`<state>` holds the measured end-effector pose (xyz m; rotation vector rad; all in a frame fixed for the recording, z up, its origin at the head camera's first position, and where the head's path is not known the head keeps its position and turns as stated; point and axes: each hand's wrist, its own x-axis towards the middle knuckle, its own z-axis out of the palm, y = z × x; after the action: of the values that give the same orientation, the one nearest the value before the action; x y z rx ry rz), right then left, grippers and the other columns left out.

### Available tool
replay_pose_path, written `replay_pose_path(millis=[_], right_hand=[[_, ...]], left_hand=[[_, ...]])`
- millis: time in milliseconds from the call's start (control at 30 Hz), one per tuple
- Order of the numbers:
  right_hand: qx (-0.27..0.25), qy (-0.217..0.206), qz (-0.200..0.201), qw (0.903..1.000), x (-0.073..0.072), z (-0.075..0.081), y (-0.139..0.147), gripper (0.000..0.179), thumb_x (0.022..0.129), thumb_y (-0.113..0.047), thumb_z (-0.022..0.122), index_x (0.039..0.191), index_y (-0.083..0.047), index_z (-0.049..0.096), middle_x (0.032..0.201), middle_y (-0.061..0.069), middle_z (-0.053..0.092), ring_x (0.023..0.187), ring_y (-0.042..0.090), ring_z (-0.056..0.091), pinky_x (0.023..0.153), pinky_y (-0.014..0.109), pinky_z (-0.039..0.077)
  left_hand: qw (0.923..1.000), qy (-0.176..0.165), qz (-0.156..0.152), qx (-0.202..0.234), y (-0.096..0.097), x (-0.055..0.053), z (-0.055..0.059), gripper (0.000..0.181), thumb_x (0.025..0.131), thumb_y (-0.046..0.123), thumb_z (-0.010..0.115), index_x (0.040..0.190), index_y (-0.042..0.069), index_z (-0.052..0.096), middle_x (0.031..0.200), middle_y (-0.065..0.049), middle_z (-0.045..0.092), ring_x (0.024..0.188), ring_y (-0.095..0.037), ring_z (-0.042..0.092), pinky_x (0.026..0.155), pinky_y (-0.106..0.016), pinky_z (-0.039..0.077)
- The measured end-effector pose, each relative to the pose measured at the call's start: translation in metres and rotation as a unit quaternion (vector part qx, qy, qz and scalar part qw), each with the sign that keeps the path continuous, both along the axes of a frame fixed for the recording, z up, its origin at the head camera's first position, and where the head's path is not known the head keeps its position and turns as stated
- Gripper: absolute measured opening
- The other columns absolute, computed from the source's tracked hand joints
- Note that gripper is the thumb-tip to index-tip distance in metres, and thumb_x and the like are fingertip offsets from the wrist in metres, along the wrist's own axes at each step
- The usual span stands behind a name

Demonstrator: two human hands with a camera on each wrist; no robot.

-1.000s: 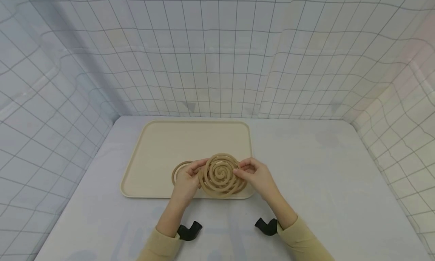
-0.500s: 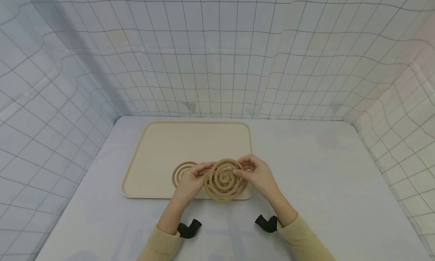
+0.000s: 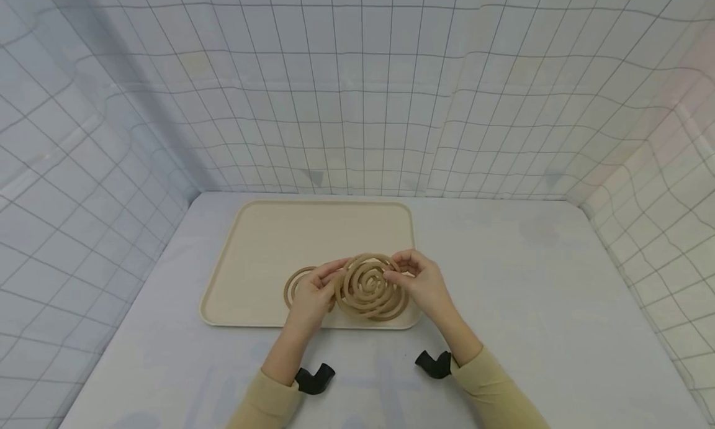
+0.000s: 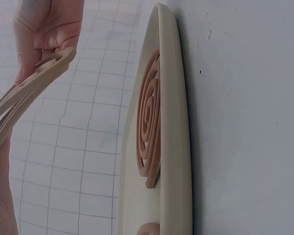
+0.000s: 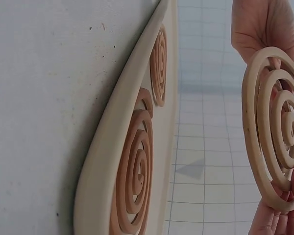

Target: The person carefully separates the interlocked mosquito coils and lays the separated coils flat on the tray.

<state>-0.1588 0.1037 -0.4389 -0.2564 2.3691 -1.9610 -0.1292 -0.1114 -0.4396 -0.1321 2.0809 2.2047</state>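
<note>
Both hands hold a pale tan mosquito coil (image 3: 371, 285) above the front of a cream tray (image 3: 313, 230). My left hand (image 3: 310, 297) grips its left edge; my right hand (image 3: 424, 287) pinches its right side, thumb on the face. Seen edge-on in the left wrist view, the held coil (image 4: 34, 85) shows strands standing apart in layers. A browner mosquito coil (image 5: 142, 183) lies flat on the tray beneath, mostly hidden from the head view. Another brown coil (image 3: 288, 289) rests to its left, partly covered by my left hand.
The tray's front rim (image 3: 251, 325) runs just under the hands. White table surface (image 3: 519, 292) extends to the right. Gridded white walls (image 3: 363, 94) enclose the back and sides. Black curved pieces (image 3: 315, 379) stick out at both sleeve cuffs.
The held coil has shifted slightly right, dipped toward me, then come back up and away, tilting as it went. Both hands keep their hold; the coils on the tray stay put.
</note>
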Motion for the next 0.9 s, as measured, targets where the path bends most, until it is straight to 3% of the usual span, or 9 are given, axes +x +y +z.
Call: replay_pose_path(millis=[133,367,500,633,800,900], right_hand=[[-0.035,-0.062,-0.010,0.9974,-0.002,-0.001,0.001,0.028,0.085,-0.003,0.075,0.109,0.005,0.064,0.097,0.005,0.069,0.090,0.007,0.064,0.079,0.018,0.054],[-0.104,-0.139,-0.023,0.9845,-0.008,-0.009,0.005,0.032,0.090,-0.003,0.069,0.119,0.008,0.061,0.098,-0.002,0.068,0.088,0.005,0.064,0.079,0.017,0.053],[-0.168,-0.190,-0.026,0.9670,-0.012,-0.016,0.007,0.038,0.095,-0.001,0.060,0.130,0.011,0.052,0.106,-0.001,0.063,0.091,0.004,0.063,0.082,0.016,0.053],[-0.234,-0.224,-0.020,0.9459,-0.014,-0.023,0.008,0.041,0.099,0.002,0.051,0.139,0.012,0.042,0.103,-0.002,0.060,0.088,0.003,0.063,0.081,0.015,0.052],[-0.318,-0.250,-0.018,0.9143,-0.013,-0.027,0.006,0.019,0.101,0.002,0.045,0.120,0.004,0.048,0.098,0.000,0.058,0.088,0.007,0.064,0.081,0.018,0.054],[-0.335,-0.255,-0.019,0.9067,-0.012,-0.027,0.004,0.007,0.100,0.002,0.047,0.105,-0.003,0.048,0.097,0.002,0.058,0.090,0.010,0.063,0.080,0.020,0.054]], left_hand=[[0.9995,0.010,0.007,0.031,0.000,0.000,-0.002,0.034,0.100,0.006,0.054,0.133,0.001,0.058,0.108,-0.003,0.072,0.084,-0.005,0.063,0.063,-0.015,0.044],[0.9977,0.000,0.035,0.057,0.001,-0.001,-0.003,0.039,0.101,0.002,0.051,0.139,-0.003,0.049,0.105,0.003,0.067,0.086,-0.002,0.063,0.067,-0.013,0.049],[0.9952,-0.020,0.042,0.086,0.002,-0.001,-0.006,0.042,0.102,0.000,0.046,0.144,-0.004,0.042,0.119,-0.006,0.059,0.093,-0.003,0.062,0.074,-0.013,0.051],[0.9907,-0.037,0.043,0.124,0.004,-0.002,-0.009,0.045,0.103,-0.001,0.041,0.147,-0.004,0.034,0.132,-0.015,0.049,0.100,-0.004,0.061,0.081,-0.014,0.053],[0.9800,-0.051,0.057,0.184,0.006,-0.002,-0.010,0.044,0.103,-0.002,0.037,0.146,-0.006,0.029,0.132,-0.014,0.045,0.105,-0.006,0.063,0.091,-0.018,0.052],[0.9735,-0.058,0.069,0.210,0.007,-0.003,-0.010,0.038,0.104,-0.002,0.035,0.141,-0.007,0.031,0.129,-0.013,0.045,0.104,-0.008,0.065,0.093,-0.020,0.052]])
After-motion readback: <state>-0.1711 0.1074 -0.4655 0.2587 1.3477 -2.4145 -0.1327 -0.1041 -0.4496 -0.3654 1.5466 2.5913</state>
